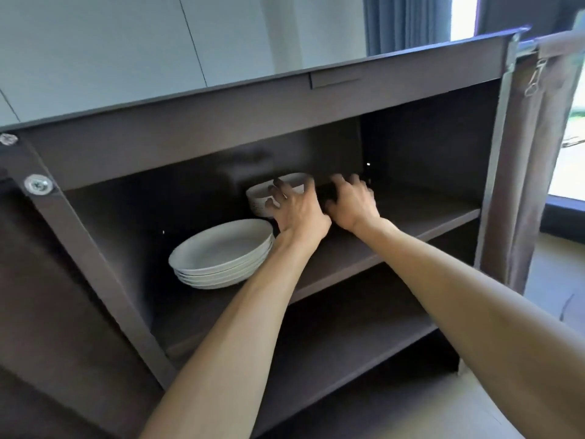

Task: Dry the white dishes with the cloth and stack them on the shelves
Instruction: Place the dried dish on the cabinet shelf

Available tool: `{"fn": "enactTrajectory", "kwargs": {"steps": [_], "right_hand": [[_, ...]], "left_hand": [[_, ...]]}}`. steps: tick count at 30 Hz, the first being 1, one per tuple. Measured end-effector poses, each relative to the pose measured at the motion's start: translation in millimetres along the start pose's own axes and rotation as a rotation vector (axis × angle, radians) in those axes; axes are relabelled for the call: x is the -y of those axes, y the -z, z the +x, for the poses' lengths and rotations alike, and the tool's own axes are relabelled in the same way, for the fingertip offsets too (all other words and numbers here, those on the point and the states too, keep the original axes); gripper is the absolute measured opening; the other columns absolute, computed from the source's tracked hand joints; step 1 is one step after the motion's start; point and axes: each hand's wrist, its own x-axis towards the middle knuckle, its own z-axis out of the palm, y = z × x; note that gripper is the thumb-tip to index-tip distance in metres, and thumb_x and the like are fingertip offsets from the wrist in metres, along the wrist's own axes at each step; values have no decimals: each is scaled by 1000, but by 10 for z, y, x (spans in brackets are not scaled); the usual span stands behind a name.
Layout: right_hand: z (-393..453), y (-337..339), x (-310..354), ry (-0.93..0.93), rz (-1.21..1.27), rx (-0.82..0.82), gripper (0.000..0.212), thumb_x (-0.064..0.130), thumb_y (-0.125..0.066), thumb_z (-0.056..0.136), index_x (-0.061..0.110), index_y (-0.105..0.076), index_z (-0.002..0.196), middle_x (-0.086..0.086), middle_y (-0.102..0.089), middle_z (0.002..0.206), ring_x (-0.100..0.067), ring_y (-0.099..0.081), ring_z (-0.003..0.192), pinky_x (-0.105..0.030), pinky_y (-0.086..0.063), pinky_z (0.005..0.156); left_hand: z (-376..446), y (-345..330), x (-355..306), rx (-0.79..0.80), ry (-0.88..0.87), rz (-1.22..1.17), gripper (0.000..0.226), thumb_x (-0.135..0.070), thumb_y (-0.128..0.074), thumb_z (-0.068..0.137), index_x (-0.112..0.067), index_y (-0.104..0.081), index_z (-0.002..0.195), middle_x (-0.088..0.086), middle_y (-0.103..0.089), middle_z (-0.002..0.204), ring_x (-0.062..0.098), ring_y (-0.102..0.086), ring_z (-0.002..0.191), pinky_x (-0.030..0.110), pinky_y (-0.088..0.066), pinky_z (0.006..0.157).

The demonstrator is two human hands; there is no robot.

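Forearms (253,312) past plates (221,251) toward bowls (278,188)

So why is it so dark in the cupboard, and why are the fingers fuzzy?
Head view: window light comes from the upper right and the cupboard's top shades the shelf; the right hand is motion-blurred; the wide lens bends straight edges.

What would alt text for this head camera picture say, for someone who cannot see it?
Two bare hands reach into a dark brown open cabinet: the left hand grips a stack of white bowls at the back of the upper shelf, and the right hand rests curled beside it. A stack of white plates sits nearer the front on the same shelf.
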Motion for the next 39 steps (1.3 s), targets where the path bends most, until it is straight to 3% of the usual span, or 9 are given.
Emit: {"fn": "enactTrajectory", "kwargs": {"steps": [7,12,18,24,27,30,34,37,39], "right_hand": [[-847,1005,-780,-227,-104,-143,62,25,-62,92,20,-40,150,-18,-47,138,-38,-51,125,-51,-47,101],[-1411,1584,-1459,-385,-189,-341,50,25,-62,93,18,-49,141,-16,-54,133,-34,-58,117,-47,-54,95],[-2399,2219,-2338,-707,-390,-341,50,28,-62,90,14,-53,138,-20,-54,131,-39,-51,121,-50,-41,102],[-3307,2494,-2885,-923,-368,-301,47,30,-60,88,12,-56,132,-19,-58,129,-37,-54,119,-44,-44,96],[-3710,2403,-3092,-1044,-342,-123,49,51,-60,86,18,-61,123,-14,-64,126,-34,-57,120,-42,-45,99],[-3991,2339,-3309,-1096,-371,-17,64,68,-57,82,21,-58,125,-12,-62,129,-33,-53,125,-42,-40,103],[-4119,2236,-3507,-1041,-446,-179,56,62,-56,84,19,-61,120,-11,-67,120,-33,-58,116,-40,-47,94],[-4128,2133,-3621,-1002,-493,-319,51,61,-53,84,18,-63,109,-9,-69,112,-32,-60,108,-41,-48,89],[-4113,2101,-3716,-988,-502,-369,51,63,-49,86,18,-64,106,-9,-70,108,-31,-61,106,-42,-47,88]], "left_hand": [[-603,-101,-1016,13,-271,-246,86,-48,-66,95,-26,-17,161,32,-2,165,47,-6,154,57,-19,121],[-997,-350,-1719,42,-469,-356,83,-52,-62,97,-25,-19,162,32,-9,164,46,-11,153,55,-23,122],[-1298,-477,-2367,157,-613,-429,82,-46,-64,98,-26,-17,163,31,-3,166,45,-5,155,55,-17,123],[-1621,-574,-3098,269,-643,-494,77,-41,-63,99,-23,-22,162,29,-8,167,44,-9,155,56,-18,123],[-1865,-687,-3489,414,-594,-566,72,-41,-64,99,-19,-30,158,25,-21,163,43,-24,151,54,-31,120],[-2102,-815,-3872,526,-544,-637,65,-39,-65,97,-12,-41,151,20,-43,151,39,-46,137,45,-44,105],[-2348,-957,-4348,609,-526,-682,52,-39,-66,96,-9,-55,136,17,-60,138,38,-56,126,40,-47,97],[-2477,-1018,-4751,669,-481,-771,30,-41,-63,97,-12,-63,101,17,-67,123,37,-61,114,37,-46,88],[-2540,-1078,-5019,710,-456,-803,39,-46,-63,96,-7,-63,93,17,-70,113,36,-64,106,37,-49,86]]}}
